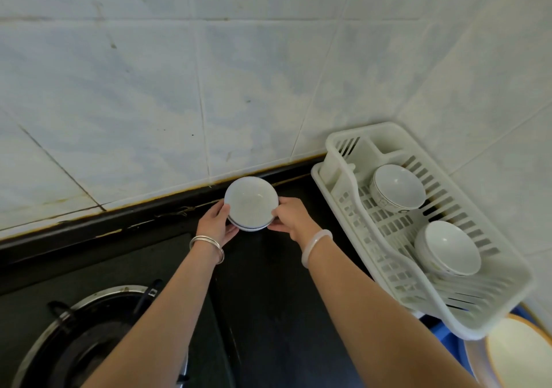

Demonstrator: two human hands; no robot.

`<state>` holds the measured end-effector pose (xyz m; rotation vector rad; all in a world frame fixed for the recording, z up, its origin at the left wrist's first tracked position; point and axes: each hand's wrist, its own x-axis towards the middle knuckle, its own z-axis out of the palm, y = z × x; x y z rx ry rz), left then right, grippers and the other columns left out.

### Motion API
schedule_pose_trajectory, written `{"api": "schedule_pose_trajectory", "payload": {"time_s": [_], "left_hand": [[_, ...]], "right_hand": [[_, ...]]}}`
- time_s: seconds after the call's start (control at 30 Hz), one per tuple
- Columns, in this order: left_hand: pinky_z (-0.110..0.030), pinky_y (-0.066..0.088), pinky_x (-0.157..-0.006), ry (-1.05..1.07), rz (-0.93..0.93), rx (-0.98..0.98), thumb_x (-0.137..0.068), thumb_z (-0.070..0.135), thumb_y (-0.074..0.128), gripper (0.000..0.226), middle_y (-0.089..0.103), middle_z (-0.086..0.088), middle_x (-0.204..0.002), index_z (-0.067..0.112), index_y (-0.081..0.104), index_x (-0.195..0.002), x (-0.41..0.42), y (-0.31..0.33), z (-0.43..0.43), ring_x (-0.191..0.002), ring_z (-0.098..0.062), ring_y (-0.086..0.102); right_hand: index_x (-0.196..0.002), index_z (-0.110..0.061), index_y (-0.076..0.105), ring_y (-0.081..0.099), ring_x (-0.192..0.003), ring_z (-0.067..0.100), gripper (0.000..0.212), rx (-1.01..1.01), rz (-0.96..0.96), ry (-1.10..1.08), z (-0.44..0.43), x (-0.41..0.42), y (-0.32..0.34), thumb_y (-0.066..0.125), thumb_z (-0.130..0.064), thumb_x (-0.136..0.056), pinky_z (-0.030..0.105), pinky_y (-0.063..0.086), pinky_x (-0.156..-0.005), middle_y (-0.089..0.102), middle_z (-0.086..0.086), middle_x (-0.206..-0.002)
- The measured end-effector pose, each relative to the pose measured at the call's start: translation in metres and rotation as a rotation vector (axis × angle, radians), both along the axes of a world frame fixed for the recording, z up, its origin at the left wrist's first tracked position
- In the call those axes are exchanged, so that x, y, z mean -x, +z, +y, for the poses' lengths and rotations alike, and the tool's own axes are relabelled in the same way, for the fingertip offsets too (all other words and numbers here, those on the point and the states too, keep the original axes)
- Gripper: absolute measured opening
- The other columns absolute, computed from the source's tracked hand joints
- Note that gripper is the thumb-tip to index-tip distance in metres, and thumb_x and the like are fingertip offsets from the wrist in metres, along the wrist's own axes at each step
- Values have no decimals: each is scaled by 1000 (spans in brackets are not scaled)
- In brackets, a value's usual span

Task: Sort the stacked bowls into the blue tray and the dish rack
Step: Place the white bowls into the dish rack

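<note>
A short stack of white bowls [250, 202] with blue rim lines sits near the back of the black counter, by the wall. My left hand [215, 226] cups its left side and my right hand [291, 215] grips its right side. The white plastic dish rack [385, 238] lies to the right and holds two white bowls, one at the back [398, 186] and one at the front [449, 247]. A corner of the blue tray [442, 332] shows under the rack at the lower right, with an orange-rimmed bowl [519, 357] on it.
A gas burner [89, 337] with a metal ring is set in the counter at the lower left. The tiled wall [179, 88] rises right behind the stack and turns a corner behind the rack. Dark countertop [268, 298] lies between my arms.
</note>
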<state>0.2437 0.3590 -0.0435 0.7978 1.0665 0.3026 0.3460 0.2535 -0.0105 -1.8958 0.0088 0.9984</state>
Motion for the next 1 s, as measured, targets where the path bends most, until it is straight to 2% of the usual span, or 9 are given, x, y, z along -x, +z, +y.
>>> {"api": "schedule_pose_trajectory", "payload": {"time_s": [0.2, 0.3, 0.4, 0.5, 0.6, 0.7, 0.83, 0.93, 1.0], "left_hand": [[-30, 51, -68, -121, -120, -73, -93, 17, 50, 30, 57, -2, -106, 20, 55, -122, -15, 45, -19, -97, -27, 59], [-31, 52, -69, -202, -198, -78, -92, 16, 51, 24, 58, -2, -102, 21, 56, -115, -35, 78, -39, -91, -25, 61], [-37, 52, -80, -317, -224, -91, -93, 16, 50, 31, 57, -5, -112, 16, 53, -124, -62, 104, -66, -93, -27, 61], [-37, 51, -79, -440, -227, -73, -94, 14, 49, 35, 55, -10, -121, 12, 50, -128, -88, 124, -98, -97, -29, 60], [-36, 48, -80, -535, -188, -92, -94, 11, 47, 37, 53, -16, -127, 9, 46, -131, -113, 132, -128, -99, -29, 55], [-37, 48, -78, -628, -137, -129, -95, 9, 44, 39, 51, -14, -112, 8, 43, -134, -138, 130, -154, -95, -26, 50], [-39, 48, -73, -813, -24, -233, -96, 3, 40, 38, 49, -10, -81, -1, 42, -133, -165, 117, -177, -70, -24, 48], [-34, 44, -86, -934, 48, -244, -96, 3, 38, 37, 53, -19, -121, 0, 42, -133, -179, 106, -185, -98, -25, 48], [-35, 43, -95, -997, 112, -257, -96, 3, 39, 37, 46, -20, -138, 0, 42, -133, -186, 99, -186, -117, -27, 49]], "right_hand": [[-126, -13, 55, 64, -89, 20, 44, -98, -114, -122, -38, -8, 38, 50, 5, -87, 28, 55, -63, 62, -1, -90], [-129, -14, 51, 65, -92, 21, 46, -127, -164, -174, -68, -19, 69, 52, 4, -87, 29, 56, -67, 62, 1, -96], [-133, -9, 49, 66, -88, 25, 49, -101, -217, -240, -104, -35, 97, 51, 7, -87, 32, 56, -66, 61, 13, -114], [-126, -4, 53, 64, -75, 24, 41, -66, -254, -319, -140, -49, 117, 48, 10, -87, 35, 58, -66, 60, 19, -113], [-127, -5, 51, 63, -81, 26, 43, -50, -236, -398, -173, -58, 122, 46, 11, -88, 30, 54, -60, 56, 18, -116], [-126, -2, 51, 61, -85, 27, 40, -31, -198, -488, -200, -66, 114, 48, 11, -88, 35, 54, -69, 54, 18, -116], [-123, 1, 52, 62, -98, 32, 35, 14, -121, -590, -226, -71, 93, 50, 9, -89, 35, 54, -76, 53, 15, -113], [-102, 0, 59, 62, -75, 24, 15, 11, -71, -634, -238, -70, 72, 53, 7, -89, 38, 55, -81, 59, 19, -109], [-88, 0, 60, 62, -73, 24, 7, 10, -50, -654, -241, -68, 62, 57, 6, -88, 38, 56, -80, 62, 23, -105]]}}
